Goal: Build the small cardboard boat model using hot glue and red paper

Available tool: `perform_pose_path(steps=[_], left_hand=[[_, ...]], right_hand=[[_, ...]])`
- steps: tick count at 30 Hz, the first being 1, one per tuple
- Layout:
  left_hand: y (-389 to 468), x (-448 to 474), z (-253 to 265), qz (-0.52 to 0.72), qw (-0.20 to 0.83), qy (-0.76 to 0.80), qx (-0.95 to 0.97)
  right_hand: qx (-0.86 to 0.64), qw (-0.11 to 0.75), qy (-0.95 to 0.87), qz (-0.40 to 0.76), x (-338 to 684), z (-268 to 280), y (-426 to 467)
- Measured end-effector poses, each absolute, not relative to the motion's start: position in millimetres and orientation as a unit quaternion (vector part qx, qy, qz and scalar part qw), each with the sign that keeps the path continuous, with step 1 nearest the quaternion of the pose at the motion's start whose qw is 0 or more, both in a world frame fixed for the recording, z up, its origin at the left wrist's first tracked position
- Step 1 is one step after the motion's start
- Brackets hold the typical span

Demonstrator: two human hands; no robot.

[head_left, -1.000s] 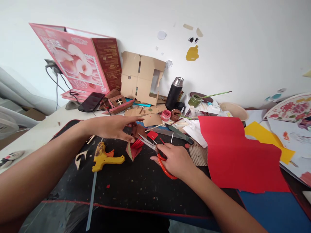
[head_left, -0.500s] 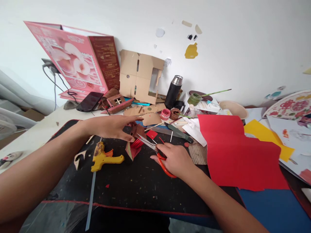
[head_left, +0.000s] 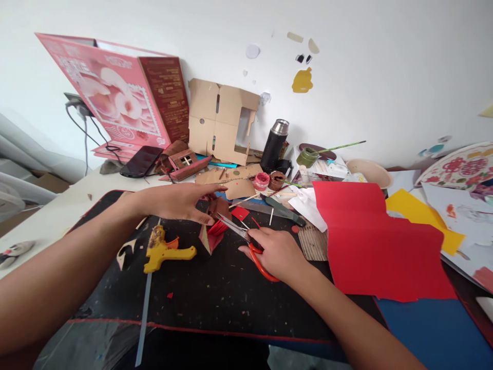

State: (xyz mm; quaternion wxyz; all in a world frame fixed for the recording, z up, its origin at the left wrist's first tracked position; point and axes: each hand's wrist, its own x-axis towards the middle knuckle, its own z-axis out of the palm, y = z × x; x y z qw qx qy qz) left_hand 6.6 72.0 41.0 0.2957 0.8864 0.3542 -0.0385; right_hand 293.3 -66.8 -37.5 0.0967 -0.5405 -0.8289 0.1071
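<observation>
My right hand (head_left: 279, 254) is wrapped round the handles of red-handled scissors (head_left: 262, 263). Their blades point up and left, with the tips at a bundle of thin red strips (head_left: 218, 226). The strips are on a small brown-and-red craft model (head_left: 212, 240) with a pointed end. My left hand (head_left: 181, 203) reaches over this model from the left, its thumb and fingers closed about the upper part. What exactly its fingertips pinch is partly hidden. A yellow glue gun (head_left: 164, 252) with a long clear glue stick lies on the black mat below my left hand.
A large red sheet (head_left: 381, 246) covers the right side. Behind are a black thermos (head_left: 275, 146), paint jars (head_left: 262, 181), a small model boat (head_left: 185, 163), a phone (head_left: 141, 162) and flattened cardboard (head_left: 223, 121). A dark green utility knife (head_left: 284, 209) lies beyond my right hand.
</observation>
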Motion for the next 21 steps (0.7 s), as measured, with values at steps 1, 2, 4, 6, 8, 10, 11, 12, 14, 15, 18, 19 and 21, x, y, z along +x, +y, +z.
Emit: perform_pose_path(steps=[1,2,4,6,8,10,11,12,14,15,18,19,21], left_hand=[[71.8,7.0,41.6,-0.039,0.296,0.356,0.886],[71.6,7.3,41.9,-0.041,0.297,0.357,0.884],[71.7,7.7,42.1,-0.045,0.3,0.359,0.883],[72.1,7.6,41.4,-0.049,0.3,0.359,0.882],[73.0,7.4,40.1,-0.052,0.297,0.359,0.883],[73.9,7.0,38.6,-0.054,0.296,0.36,0.883],[74.3,6.9,38.0,-0.054,0.294,0.361,0.883],[74.7,6.9,37.4,-0.052,0.292,0.361,0.884],[75.3,7.0,36.6,-0.051,0.289,0.359,0.886],[75.4,7.1,36.4,-0.051,0.288,0.357,0.887],[75.3,7.9,36.8,-0.056,0.289,0.358,0.886],[75.0,8.3,37.2,-0.057,0.291,0.36,0.885],[74.3,9.0,38.2,-0.059,0.293,0.363,0.883]], right_hand=[[-0.539,0.099,-0.829,0.107,293.4,-38.5,-66.8],[-0.538,0.101,-0.83,0.106,293.5,-39.3,-66.7],[-0.539,0.1,-0.83,0.105,293.2,-40.7,-66.7],[-0.54,0.098,-0.83,0.105,292.9,-41.4,-66.9],[-0.538,0.099,-0.831,0.106,292.9,-41.5,-67.2],[-0.536,0.101,-0.831,0.107,293.3,-41.7,-67.5],[-0.535,0.102,-0.832,0.108,293.7,-41.8,-67.5],[-0.535,0.103,-0.831,0.109,294.1,-42.1,-67.5],[-0.535,0.104,-0.831,0.114,294.9,-42.9,-67.5],[-0.534,0.104,-0.831,0.117,295.2,-43.5,-67.6],[-0.532,0.107,-0.831,0.121,295.5,-44.9,-67.9],[-0.532,0.108,-0.831,0.122,295.5,-45.2,-68.0],[-0.533,0.109,-0.83,0.121,295.0,-45.5,-68.4]])
